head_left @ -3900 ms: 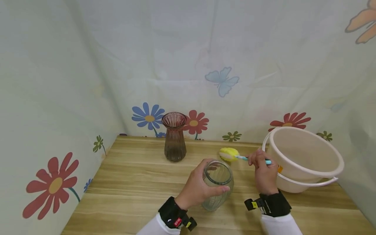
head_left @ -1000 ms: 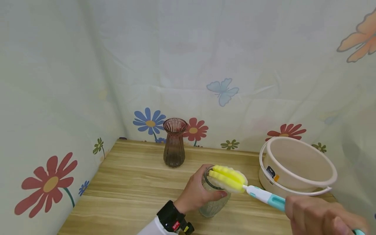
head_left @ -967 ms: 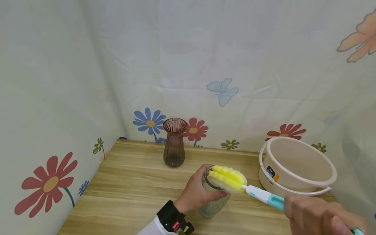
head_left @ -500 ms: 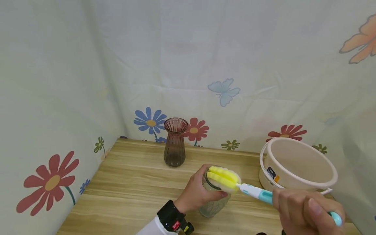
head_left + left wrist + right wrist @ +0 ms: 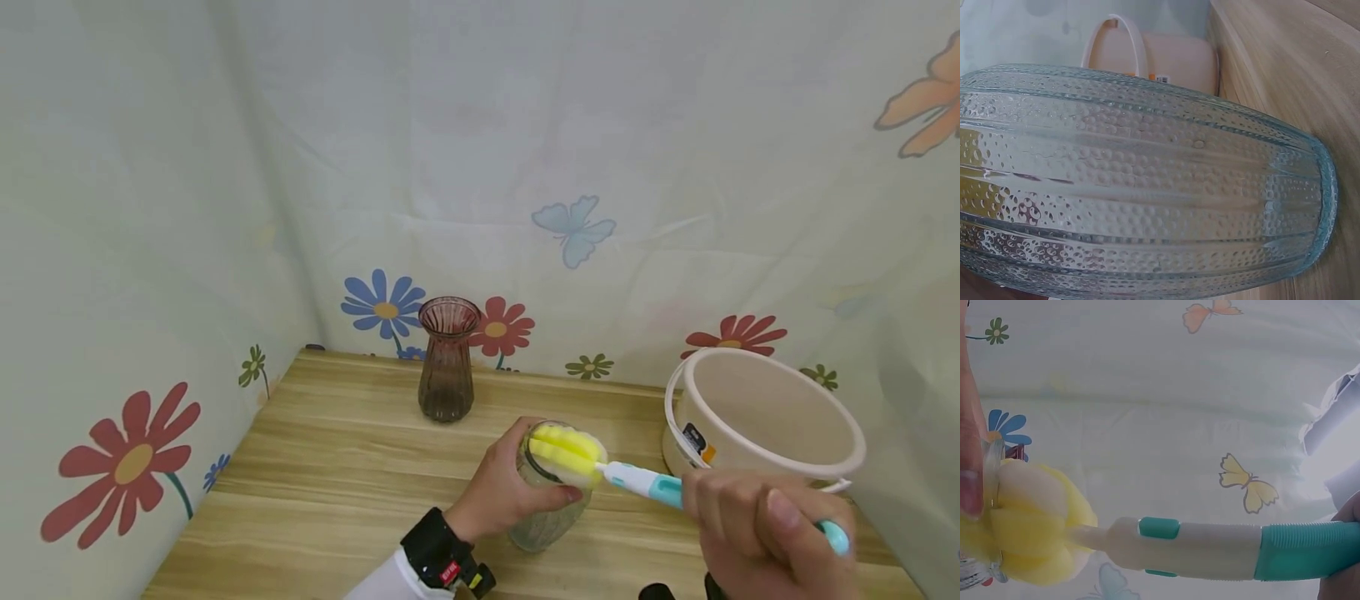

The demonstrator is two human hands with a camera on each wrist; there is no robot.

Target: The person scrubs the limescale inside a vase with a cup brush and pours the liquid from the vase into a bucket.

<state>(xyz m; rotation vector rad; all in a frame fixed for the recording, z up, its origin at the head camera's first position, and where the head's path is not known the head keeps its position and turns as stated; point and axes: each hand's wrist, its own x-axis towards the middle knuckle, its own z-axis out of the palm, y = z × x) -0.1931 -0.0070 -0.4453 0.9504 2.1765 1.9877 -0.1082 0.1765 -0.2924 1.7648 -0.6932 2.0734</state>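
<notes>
My left hand (image 5: 504,483) grips a clear glass jar (image 5: 542,527) near its mouth, thumb across the front. The jar tilts toward the right; its dimpled, ribbed wall (image 5: 1166,194) fills the left wrist view. My right hand (image 5: 772,525) grips the white and teal handle (image 5: 651,483) of a sponge bottle brush. The brush's yellow and white sponge head (image 5: 566,452) sits at the jar's mouth. In the right wrist view, part of the sponge head (image 5: 1038,522) is inside the glass rim and its back part bulges outside. Yellow shows through the glass in the left wrist view.
A purplish ribbed glass vase (image 5: 447,367) stands toward the back of the wooden table (image 5: 337,467). At the right is a pale pink bucket (image 5: 738,437) with its handle hanging down. Flower-printed cloth (image 5: 465,150) encloses the back and sides.
My right hand has lifted the brush off the table and brought its head to the jar's mouth. Over the last second the sponge has pushed a little leftward, deeper in. The left hand keeps hold.
</notes>
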